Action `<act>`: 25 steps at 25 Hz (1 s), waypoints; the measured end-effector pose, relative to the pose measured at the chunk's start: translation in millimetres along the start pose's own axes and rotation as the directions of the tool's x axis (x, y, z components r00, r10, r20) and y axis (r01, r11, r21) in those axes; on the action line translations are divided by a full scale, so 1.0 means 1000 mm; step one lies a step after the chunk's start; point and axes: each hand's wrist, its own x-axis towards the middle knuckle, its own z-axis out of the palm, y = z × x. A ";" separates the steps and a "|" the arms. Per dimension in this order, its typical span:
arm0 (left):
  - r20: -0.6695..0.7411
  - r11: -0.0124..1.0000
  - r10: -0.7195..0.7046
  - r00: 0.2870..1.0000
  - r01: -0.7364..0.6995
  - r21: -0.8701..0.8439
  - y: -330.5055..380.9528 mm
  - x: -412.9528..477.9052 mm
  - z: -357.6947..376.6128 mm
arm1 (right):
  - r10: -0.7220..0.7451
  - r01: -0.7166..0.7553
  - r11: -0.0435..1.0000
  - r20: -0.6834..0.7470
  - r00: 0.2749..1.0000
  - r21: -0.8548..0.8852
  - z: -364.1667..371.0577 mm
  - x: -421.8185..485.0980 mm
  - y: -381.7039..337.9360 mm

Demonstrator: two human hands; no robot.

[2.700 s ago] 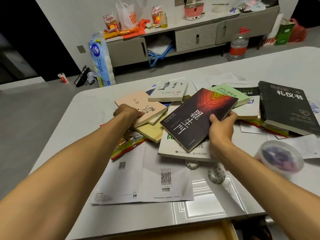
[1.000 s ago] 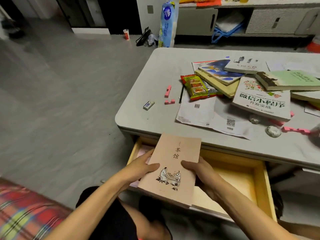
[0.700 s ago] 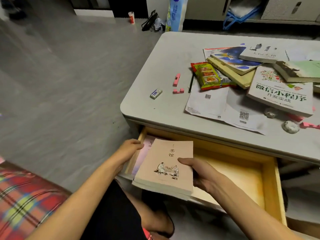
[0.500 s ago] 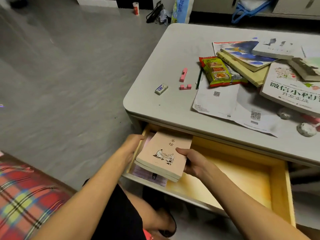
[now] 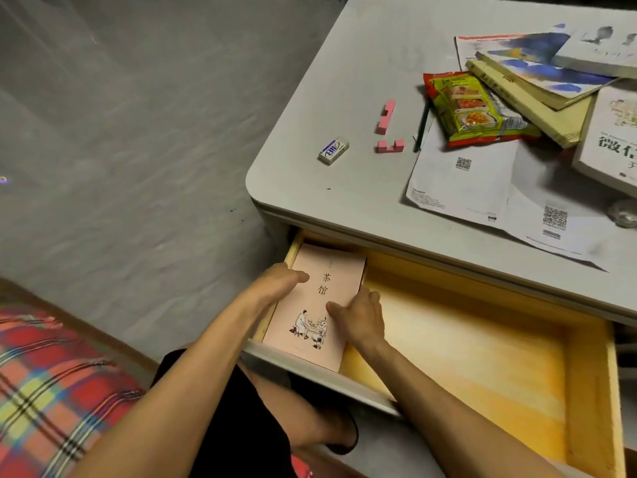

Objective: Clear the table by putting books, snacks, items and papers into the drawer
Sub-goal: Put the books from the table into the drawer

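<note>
A pink book (image 5: 339, 274) with a drawn teahouse scene lies at the left end of the open yellow wooden drawer (image 5: 482, 357), under the grey table (image 5: 344, 81). My left hand (image 5: 275, 284) holds its left edge, thumb on the cover. My right hand (image 5: 362, 315) holds its right edge, thumb on the cover too. On the table lie a green and red snack packet (image 5: 472, 110), printed papers (image 5: 462, 181), a stack of books (image 5: 537, 94) and a white book (image 5: 610, 143).
A white eraser (image 5: 333, 150), two pink blocks (image 5: 386, 117) and a dark pencil (image 5: 422, 125) lie near the table's left end. A small round object (image 5: 624, 210) sits at the right edge. A plaid cushion (image 5: 51, 391) is at lower left. The drawer's right part shows bare wood.
Both hands carried the pink book from the table down into the drawer's left end, on top of what lay there. The view swung down and left.
</note>
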 end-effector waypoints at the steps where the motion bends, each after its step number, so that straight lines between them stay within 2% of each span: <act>1: 0.011 1.000 0.001 1.000 -0.001 0.020 0.000 0.000 -0.001 | -0.012 0.010 0.998 -0.043 0.999 -0.058 0.001 -0.002 -0.001; 3: 0.008 0.998 0.013 1.000 -0.014 0.066 -0.001 0.003 0.000 | -0.026 0.022 0.998 -0.062 0.998 -0.052 0.002 -0.005 0.001; 7: 0.000 0.991 0.024 1.000 -0.024 0.135 0.001 0.001 0.002 | -0.039 0.039 0.999 0.009 0.999 -0.030 0.003 -0.009 0.008; 11: -0.018 0.983 0.040 0.999 -0.036 0.179 0.005 -0.001 0.008 | -0.057 0.058 0.997 0.022 0.998 -0.043 -0.001 -0.010 0.010; 17: 0.003 0.985 0.014 1.000 -0.014 0.172 0.015 -0.021 0.006 | -0.050 0.051 0.999 0.119 0.992 -0.003 -0.021 -0.022 0.004; 21: 0.009 0.961 0.114 0.993 -0.112 0.252 0.038 -0.058 0.009 | -0.152 0.165 0.983 0.147 0.977 -0.080 -0.078 -0.040 -0.006; 25: 0.062 0.940 0.288 0.956 -0.295 0.171 0.087 -0.105 0.034 | -0.291 0.297 0.953 0.085 0.953 -0.060 -0.179 -0.068 -0.020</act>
